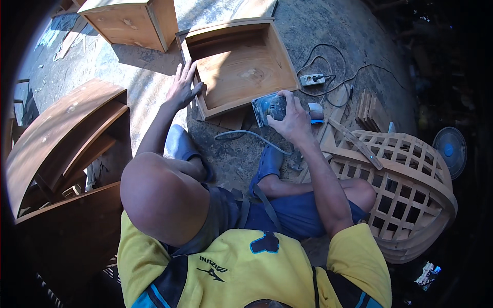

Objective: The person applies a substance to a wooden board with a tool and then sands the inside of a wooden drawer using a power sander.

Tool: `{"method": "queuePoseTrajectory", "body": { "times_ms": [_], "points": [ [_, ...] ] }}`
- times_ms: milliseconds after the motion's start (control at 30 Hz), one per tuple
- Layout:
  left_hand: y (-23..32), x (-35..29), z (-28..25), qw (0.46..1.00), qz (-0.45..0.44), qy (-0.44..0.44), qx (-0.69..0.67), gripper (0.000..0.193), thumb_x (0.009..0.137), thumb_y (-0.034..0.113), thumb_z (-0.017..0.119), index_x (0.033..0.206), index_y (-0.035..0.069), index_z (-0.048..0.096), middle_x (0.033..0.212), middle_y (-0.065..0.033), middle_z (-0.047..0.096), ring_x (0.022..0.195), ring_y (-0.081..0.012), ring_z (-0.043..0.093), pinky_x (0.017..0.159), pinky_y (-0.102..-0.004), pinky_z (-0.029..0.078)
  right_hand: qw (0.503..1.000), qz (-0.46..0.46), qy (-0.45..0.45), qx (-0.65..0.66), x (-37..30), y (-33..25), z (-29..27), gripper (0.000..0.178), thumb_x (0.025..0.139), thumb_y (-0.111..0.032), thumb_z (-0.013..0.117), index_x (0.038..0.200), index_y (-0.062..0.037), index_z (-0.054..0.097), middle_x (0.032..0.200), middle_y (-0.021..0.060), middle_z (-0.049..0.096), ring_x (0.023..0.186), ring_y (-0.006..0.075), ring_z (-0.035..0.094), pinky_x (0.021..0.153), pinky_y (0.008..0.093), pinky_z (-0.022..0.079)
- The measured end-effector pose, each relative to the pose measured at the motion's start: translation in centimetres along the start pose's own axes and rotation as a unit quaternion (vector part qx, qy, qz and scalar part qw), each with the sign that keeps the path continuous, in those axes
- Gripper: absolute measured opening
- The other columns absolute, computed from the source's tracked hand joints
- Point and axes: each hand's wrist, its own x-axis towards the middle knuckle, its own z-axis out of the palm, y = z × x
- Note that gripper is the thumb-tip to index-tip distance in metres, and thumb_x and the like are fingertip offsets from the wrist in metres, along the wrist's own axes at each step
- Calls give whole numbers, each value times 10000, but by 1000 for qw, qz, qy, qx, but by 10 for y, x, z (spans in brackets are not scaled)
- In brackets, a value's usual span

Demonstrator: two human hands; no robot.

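A shallow wooden drawer [246,72] lies on the floor ahead of me, its inside facing up, partly in shadow. Fingers stretched out, my left hand [182,87] rests against the drawer's left side. My right hand [292,118] is wrapped round a blue and dark electric sander [271,107], tilted at the near right edge of the drawer. The sander's pad seems to touch the outer face of the near side, though the exact contact is hidden. A grey cord [251,134] loops on the floor below the sander.
A power strip [311,79] with cables lies right of the drawer. Beyond it stand thin wood pieces [371,110]. A lattice wooden frame [400,190] and a fan [450,149] are at right. A curved wooden cabinet [67,123] stands left, another wooden box [126,23] far left.
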Motion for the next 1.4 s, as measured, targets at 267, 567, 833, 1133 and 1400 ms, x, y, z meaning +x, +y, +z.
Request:
{"method": "queuePoseTrajectory", "body": {
  "times_ms": [267,567,833,1133,1400],
  "points": [
    [12,0,5,998,23,35,44,816,1024,432,554,1687,108,206,1745,-177,226,1583,-453,242,1300,-506,243,996,-67,-54,15,24,-50,52,815,838,-321,815,1549,-273,419,1165,229,538,1015,480,703,904,556,591],
    [23,3,5,999,4,32,8,833,989,432,583,1679,113,241,1740,-165,250,1548,-473,306,1286,-513,275,992,62,105,-34,59,116,2,802,838,-364,802,1544,-277,432,1185,262,593,1049,491,682,924,567,567],
    [17,-5,6,1000,-14,22,9,826,1027,417,547,1699,123,167,1748,-178,212,1581,-416,272,1286,-495,270,1000,-3,-1,-15,35,28,36,830,831,-335,804,1558,-299,406,1244,268,574,993,501,690,931,572,584],
    [28,3,7,1000,2,31,2,836,1010,437,553,1697,131,187,1749,-154,229,1558,-459,300,1286,-495,285,994,57,97,-16,63,149,-6,813,811,-358,823,1526,-293,441,1193,259,615,1073,489,672,958,557,555],
    [26,-8,-3,999,-24,38,-14,865,986,435,583,1698,137,195,1749,-139,226,1546,-464,319,1262,-512,324,999,10,39,3,64,146,8,865,797,-405,825,1545,-298,406,1137,260,644,1136,477,655,1004,558,517]
  ]
}}
